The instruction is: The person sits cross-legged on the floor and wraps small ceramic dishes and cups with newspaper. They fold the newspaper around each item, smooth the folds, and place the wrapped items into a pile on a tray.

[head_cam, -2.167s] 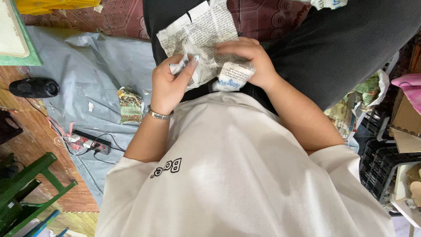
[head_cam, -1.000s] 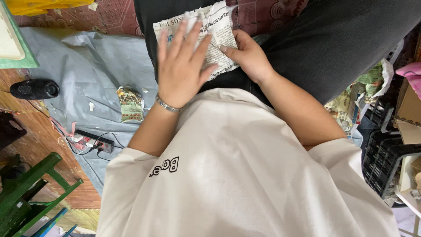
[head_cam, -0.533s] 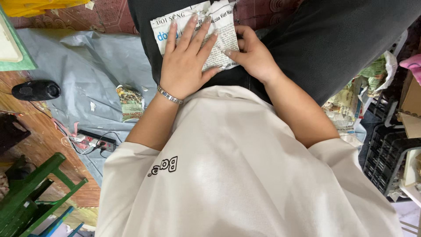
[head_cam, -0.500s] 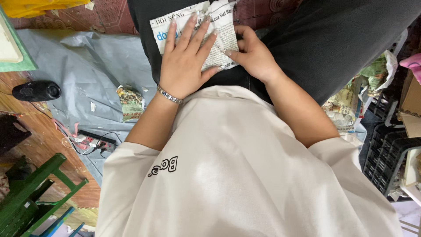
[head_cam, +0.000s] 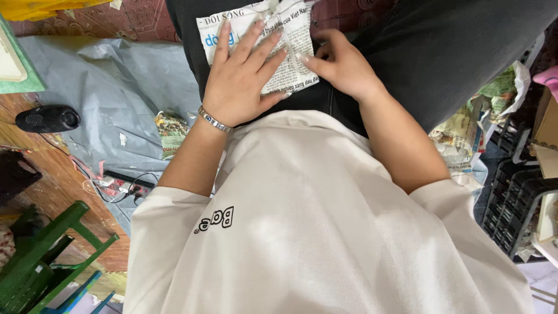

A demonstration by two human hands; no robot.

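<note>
A torn sheet of newspaper [head_cam: 293,43] lies spread on my lap, over dark trousers [head_cam: 442,52]. My left hand [head_cam: 241,81], with a silver bracelet at the wrist, presses flat on the sheet with its fingers spread. My right hand [head_cam: 343,67] rests at the sheet's right edge, its fingers curled and the fingertips touching the paper. My white shirt [head_cam: 325,232] fills the lower half of the view.
A grey plastic sheet [head_cam: 116,81] covers the floor on the left, with a small crumpled printed wad [head_cam: 170,132] on it. A black speaker [head_cam: 47,118], a power strip [head_cam: 125,184] and a green plastic stool [head_cam: 46,256] stand further left. Newspaper piles [head_cam: 471,134] and black crates [head_cam: 514,197] are at the right.
Two seconds ago both hands held the newspaper crumpled between them. The sheet now lies flattened on my lap, with my left palm pressed on it and sliding a little upward.
</note>
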